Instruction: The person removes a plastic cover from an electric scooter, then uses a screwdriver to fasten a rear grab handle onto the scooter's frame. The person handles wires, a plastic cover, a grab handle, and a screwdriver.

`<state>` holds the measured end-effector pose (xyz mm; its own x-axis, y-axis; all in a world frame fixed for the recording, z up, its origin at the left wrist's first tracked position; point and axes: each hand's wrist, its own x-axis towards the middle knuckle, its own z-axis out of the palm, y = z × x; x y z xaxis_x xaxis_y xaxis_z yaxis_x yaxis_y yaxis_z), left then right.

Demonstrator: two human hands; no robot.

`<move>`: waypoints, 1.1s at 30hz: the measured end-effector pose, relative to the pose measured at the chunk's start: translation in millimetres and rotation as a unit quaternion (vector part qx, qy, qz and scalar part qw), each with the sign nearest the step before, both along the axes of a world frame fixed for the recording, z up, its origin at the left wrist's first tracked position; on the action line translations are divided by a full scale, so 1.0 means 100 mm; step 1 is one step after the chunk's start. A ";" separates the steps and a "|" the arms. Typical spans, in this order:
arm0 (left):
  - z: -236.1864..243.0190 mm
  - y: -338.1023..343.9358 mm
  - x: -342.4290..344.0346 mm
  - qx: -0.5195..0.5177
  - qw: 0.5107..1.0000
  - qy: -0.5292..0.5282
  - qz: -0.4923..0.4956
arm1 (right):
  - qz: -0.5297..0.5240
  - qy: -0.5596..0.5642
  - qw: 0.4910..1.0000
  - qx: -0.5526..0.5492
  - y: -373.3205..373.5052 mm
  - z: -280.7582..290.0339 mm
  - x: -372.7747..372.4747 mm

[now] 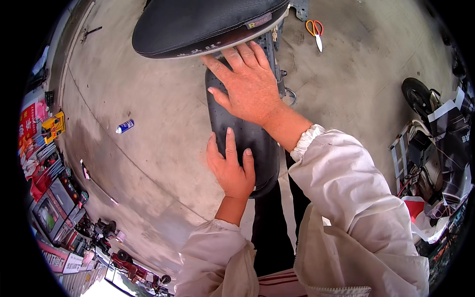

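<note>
A black leather-like seat (203, 24) with a stitched edge juts in at the top, raised and tilted. Below it lies a long black pad with rounded ends (225, 119), like a rear seat, dotted with small marks. My right hand (250, 86) has its fingers spread, their tips at the seat's lower edge; the palm is over the pad. Nearer to me, my left hand (231, 171) is open with fingers apart over the pad's left edge; whether it touches the pad, I cannot tell. Part of a dark frame (269, 52) shows beside the right hand.
Orange-handled scissors (315, 33) lie on the concrete floor at the upper right. A blue spray can (125, 126) lies to the left. Vehicle parts and a wheel (416, 95) crowd the right; boxes and vehicles line the left, including a yellow box (53, 127).
</note>
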<state>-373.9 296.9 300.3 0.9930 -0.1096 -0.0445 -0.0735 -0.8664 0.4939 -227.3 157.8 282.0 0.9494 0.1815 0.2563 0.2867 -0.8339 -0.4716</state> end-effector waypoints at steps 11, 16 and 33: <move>-0.11 0.01 -0.35 0.059 0.996 0.047 -0.039 | 0.029 0.059 0.993 -0.103 0.11 -0.19 0.06; -0.22 -0.06 -0.32 0.071 0.997 0.003 -0.020 | 0.023 0.031 0.993 -0.111 0.08 -0.20 0.12; -0.23 -0.05 -0.25 0.013 0.998 -0.040 0.038 | 0.044 0.021 0.988 -0.145 0.08 -0.22 0.26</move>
